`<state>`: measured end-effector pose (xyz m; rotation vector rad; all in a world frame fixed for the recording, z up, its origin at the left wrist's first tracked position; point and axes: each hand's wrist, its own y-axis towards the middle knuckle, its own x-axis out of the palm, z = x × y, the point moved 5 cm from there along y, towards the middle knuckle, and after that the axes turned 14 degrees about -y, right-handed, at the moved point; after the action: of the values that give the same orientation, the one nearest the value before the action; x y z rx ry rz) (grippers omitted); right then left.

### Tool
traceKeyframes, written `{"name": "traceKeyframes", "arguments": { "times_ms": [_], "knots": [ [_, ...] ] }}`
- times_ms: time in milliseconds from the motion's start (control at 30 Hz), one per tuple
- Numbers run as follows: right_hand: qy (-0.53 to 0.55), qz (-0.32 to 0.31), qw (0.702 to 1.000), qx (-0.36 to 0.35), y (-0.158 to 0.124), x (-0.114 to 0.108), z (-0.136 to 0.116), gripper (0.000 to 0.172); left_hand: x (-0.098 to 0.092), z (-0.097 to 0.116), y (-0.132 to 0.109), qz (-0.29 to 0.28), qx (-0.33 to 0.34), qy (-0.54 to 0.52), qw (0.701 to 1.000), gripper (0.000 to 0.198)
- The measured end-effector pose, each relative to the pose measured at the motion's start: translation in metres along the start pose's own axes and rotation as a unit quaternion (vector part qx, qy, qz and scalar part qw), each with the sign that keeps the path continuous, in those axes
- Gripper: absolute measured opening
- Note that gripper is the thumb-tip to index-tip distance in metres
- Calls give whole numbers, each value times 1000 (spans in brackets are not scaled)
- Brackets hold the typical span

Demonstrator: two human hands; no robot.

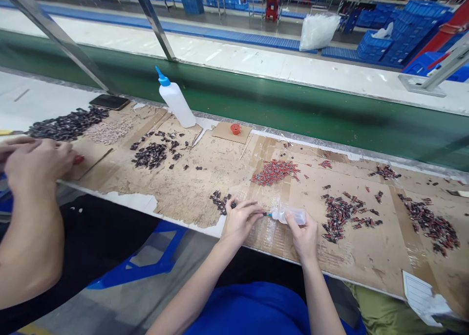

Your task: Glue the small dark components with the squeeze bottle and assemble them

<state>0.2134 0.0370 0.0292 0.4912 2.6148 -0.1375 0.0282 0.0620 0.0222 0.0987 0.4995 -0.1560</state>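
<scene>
In my right hand (pixel 306 234) is a small clear squeeze bottle (pixel 293 216), lying on its side with its thin nozzle pointing left. My left hand (pixel 241 221) pinches a tiny dark part (pixel 264 213) between its fingertips, right at the nozzle's end; its exact kind is too small to make out. Beside my left hand lies a little heap of dark parts (pixel 219 202). Beyond both hands is a pile of small red parts (pixel 275 172). To the right of my right hand spreads a pile of red-and-black pieces (pixel 335 217).
A tall white bottle with a blue cap (pixel 178 104) stands behind. A red cup (pixel 235 128) sits on a cardboard piece. Another person's hands (pixel 40 161) work at the left, near a black pile (pixel 68 123) and a phone (pixel 110 101). A green-sided conveyor (pixel 256 98) borders the table.
</scene>
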Motion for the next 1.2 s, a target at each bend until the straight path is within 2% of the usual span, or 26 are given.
{"name": "traceKeyframes", "arguments": {
  "times_ms": [367,567,633,733,800,867,933,1067,1200],
  "knots": [
    [2,39,999,12,-3,-4,-1,28,-1,1,0,1,-18,19,1000,14],
    [73,119,989,41,-3,-16,16,33,-1,1,0,9,7,41,999,15],
    [34,108,993,31,-4,-19,15,39,0,0,0,5,13,44,999,15],
    [-131,117,984,-16,-1,-25,2,40,0,-1,1,-1,10,30,1000,15],
    [-227,167,957,-67,7,-30,-12,36,-2,-1,0,0,-1,9,1000,14],
    [-259,200,938,-116,22,-30,-24,30,-6,0,0,-1,-13,-13,1000,14],
    [-270,186,934,-138,45,-25,-30,27,-11,2,-1,4,-20,-29,999,14],
    [-330,123,930,-100,91,-6,-23,22,-21,6,-5,41,-16,-51,998,13],
    [-343,91,932,-76,105,1,-19,23,-26,10,-7,78,21,-74,994,15]
  ]
}}
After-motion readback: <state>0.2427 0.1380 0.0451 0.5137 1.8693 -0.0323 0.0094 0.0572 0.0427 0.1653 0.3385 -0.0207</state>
